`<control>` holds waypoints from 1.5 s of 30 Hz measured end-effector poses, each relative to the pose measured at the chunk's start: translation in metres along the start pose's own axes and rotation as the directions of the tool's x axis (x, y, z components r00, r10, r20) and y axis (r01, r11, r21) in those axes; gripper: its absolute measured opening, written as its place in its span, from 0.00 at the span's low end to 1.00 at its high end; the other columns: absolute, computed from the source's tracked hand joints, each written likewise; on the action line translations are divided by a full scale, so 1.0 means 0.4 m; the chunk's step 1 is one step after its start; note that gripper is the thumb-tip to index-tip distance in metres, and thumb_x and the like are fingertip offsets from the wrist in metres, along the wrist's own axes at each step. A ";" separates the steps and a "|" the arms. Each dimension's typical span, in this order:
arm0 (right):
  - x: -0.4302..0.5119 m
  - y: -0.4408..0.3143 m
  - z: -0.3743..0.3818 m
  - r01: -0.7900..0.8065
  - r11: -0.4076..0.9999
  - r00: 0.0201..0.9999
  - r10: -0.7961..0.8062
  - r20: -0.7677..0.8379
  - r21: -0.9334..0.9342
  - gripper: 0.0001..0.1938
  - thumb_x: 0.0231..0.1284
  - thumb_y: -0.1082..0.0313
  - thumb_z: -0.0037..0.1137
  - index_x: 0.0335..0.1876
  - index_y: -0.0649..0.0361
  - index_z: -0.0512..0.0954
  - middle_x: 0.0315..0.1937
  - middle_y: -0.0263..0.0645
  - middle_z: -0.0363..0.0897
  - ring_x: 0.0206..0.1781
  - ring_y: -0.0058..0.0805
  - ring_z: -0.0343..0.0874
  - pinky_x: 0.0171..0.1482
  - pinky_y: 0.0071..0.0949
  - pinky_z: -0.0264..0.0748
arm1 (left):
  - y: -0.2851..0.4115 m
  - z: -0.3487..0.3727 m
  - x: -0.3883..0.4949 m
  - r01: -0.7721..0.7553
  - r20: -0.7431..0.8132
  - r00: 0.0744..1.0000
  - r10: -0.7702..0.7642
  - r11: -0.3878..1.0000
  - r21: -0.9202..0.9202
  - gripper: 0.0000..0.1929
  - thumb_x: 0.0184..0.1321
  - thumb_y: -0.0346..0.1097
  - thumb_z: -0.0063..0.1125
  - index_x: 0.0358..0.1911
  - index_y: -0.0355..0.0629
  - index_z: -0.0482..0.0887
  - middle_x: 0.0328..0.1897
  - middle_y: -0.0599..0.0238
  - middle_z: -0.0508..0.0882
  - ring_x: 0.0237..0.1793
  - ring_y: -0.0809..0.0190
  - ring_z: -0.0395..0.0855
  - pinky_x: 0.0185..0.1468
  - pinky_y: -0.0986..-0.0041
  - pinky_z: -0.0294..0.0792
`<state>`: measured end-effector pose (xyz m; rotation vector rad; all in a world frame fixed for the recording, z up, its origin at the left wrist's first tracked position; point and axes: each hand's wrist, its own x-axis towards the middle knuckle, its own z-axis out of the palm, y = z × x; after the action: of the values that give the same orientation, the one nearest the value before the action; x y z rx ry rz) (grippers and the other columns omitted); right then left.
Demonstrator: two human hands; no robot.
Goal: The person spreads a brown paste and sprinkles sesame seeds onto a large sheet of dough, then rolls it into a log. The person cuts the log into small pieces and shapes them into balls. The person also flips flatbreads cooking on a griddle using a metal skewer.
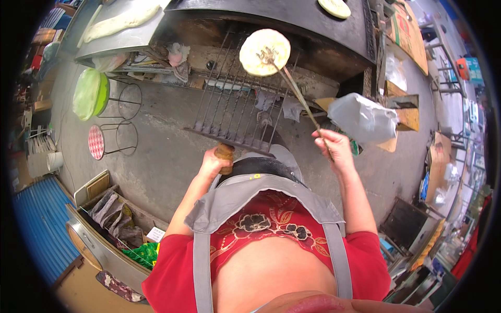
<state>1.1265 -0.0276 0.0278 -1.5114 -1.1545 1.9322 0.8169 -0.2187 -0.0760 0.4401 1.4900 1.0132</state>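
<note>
My left hand [215, 162] grips the brown handle [225, 150] of a metal grill rack [235, 135], whose bars reach forward into the opening beneath a dark griddle [250, 9]. My right hand [336, 148] is closed around a long thin pair of metal tongs [299, 96]. At the far end of the tongs a round pale flatbread [250, 58] lies over the rack's far part; their tips rest on its face. Another flat dough round [334, 8] is on the griddle's right part. A long strip of dough [123, 23] lies on the metal worktop [129, 38] at the upper left.
A green-covered stool [90, 94] and a red-checked stool [96, 142] stand on the left. Right of the rack, a plastic bag [364, 117] hangs by a wooden box [407, 113]. An open drawer-like container [129, 250] with cloths stands lower left.
</note>
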 end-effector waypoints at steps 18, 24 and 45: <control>0.140 0.070 0.041 -0.034 0.970 0.999 0.025 0.040 0.242 0.15 0.62 0.60 0.56 0.44 0.64 0.76 0.18 0.22 0.63 0.15 0.10 0.53 0.18 0.14 0.47 | -0.125 -0.035 -0.178 0.112 -0.055 0.992 -0.111 0.994 0.004 0.19 0.33 0.25 0.65 0.35 0.35 0.80 0.31 0.68 0.83 0.32 0.68 0.79 0.41 0.75 0.72; -0.046 0.010 0.031 -0.037 0.995 0.984 0.020 -0.177 -0.091 0.11 0.53 0.62 0.65 0.35 0.61 0.81 0.16 0.23 0.69 0.15 0.09 0.62 0.17 0.11 0.51 | -0.128 -0.014 -0.182 0.130 -0.038 0.991 -0.130 0.991 0.005 0.21 0.34 0.24 0.65 0.38 0.32 0.80 0.34 0.67 0.83 0.34 0.67 0.79 0.43 0.74 0.72; 0.574 -0.430 0.389 0.129 0.991 0.916 -0.126 0.381 0.018 0.14 0.58 0.59 0.60 0.36 0.65 0.76 0.17 0.23 0.62 0.14 0.10 0.52 0.17 0.15 0.46 | -0.049 0.038 -0.170 0.061 -0.153 0.987 -0.051 0.996 0.061 0.22 0.35 0.27 0.64 0.41 0.33 0.81 0.32 0.67 0.82 0.33 0.68 0.77 0.40 0.75 0.71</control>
<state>0.8817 0.1876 0.0437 -1.0543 -1.3823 2.1912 0.8507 -0.2765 -0.0488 0.3715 1.6662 0.9731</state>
